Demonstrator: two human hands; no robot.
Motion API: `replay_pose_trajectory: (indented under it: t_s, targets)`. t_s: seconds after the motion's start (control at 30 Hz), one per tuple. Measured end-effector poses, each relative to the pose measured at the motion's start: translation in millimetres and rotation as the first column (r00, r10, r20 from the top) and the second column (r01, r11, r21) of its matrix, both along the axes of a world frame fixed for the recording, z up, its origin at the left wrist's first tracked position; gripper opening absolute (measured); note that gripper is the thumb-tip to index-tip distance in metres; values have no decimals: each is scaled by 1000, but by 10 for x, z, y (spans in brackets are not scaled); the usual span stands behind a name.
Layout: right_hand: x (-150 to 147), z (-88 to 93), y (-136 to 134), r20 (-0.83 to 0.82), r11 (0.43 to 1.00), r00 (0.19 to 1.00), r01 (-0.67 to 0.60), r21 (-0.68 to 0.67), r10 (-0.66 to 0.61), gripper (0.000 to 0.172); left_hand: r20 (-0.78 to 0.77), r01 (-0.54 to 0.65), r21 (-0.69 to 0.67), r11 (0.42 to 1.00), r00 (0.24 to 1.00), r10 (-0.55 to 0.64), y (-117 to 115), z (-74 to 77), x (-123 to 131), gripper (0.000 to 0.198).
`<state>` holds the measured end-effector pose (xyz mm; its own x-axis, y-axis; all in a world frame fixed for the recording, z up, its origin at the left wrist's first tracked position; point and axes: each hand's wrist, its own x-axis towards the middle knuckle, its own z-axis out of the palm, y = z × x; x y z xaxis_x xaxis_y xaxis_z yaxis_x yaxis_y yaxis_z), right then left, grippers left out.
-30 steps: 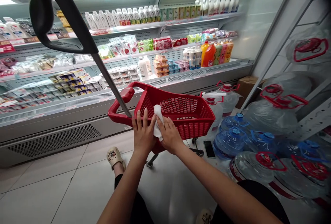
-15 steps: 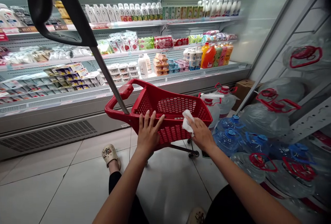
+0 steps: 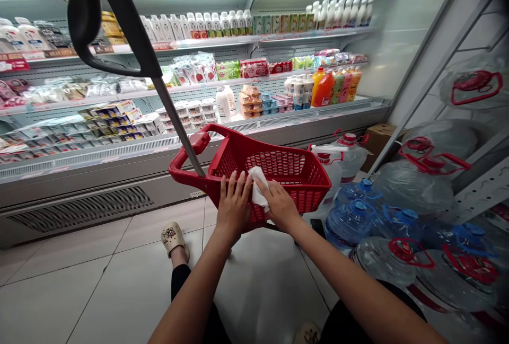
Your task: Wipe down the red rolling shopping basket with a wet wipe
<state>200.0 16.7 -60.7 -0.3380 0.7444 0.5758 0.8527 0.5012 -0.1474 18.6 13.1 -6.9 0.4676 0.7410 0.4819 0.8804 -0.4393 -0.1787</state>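
A small red shopping cart (image 3: 308,201) with perforated walls stands before me, a long grey pole with a black grip (image 3: 153,63) rising at its handle end. My left hand (image 3: 234,203) lies flat against the cart's near side, fingers extended over the rim and holding nothing. Close beside it, my right hand (image 3: 280,203) presses a crumpled white tissue (image 3: 259,187) to the near rim. The tissue's lower part is partly covered by the fingers of that hand. Inside, the cart's far wall shows its rows of holes.
Behind the cart runs a refrigerated display (image 3: 254,126) with bottles, cartons and packs. Large water jugs with blue caps (image 3: 352,219) and red handles crowd the right side. A cardboard box (image 3: 376,140) stands behind them. My shoe (image 3: 175,239) is on the tiled floor, left.
My right hand has slid the tissue leftward along the near rim, from the cart's right end to beside my left hand. The left hand keeps its place on the cart.
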Motion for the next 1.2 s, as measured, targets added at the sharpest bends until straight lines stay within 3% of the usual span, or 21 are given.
replay_pose_trajectory:
  t_s: [0.2,0.3,0.4,0.53,0.63,0.77,0.9,1.0,1.1,1.2]
  targets:
    - [1152,-293,-187,62,979,977,204,31,-205,71,13,-7,21,1000,1000,7,13,9,-116,87]
    - [1393,-381,-245,39,951,950,308,39,-309,61,27,-7,14,1000,1000,7,-2,25,-107,82]
    - [1117,-339,-215,0,945,946,325,29,-325,59,37,-5,3,1000,999,5,-16,36,-79,82]
    - [302,-115,-109,-22,991,991,134,5,-133,70,51,-2,-8,1000,999,3,-12,25,-72,85]
    - [-41,50,-37,-59,999,998,35,-26,-37,68,35,7,-4,1000,999,-7,17,11,-118,88]
    - [215,38,-8,-42,996,998,45,-76,-48,58,31,14,-14,1000,999,-14,89,19,-224,87]
    - [808,-180,-114,-4,982,984,176,-63,-177,56,89,-19,-26,999,996,21,148,40,-308,84]
    - [1095,-314,-231,-21,960,961,276,-42,-277,54,149,-65,-36,997,986,69,146,24,-281,83]
    - [1029,-332,-276,-48,950,949,309,-35,-311,54,167,-56,-62,997,984,66,106,-39,-141,83]
    - [613,-236,-214,-32,981,980,195,-22,-196,63,148,8,-93,996,989,6,49,-121,44,81]
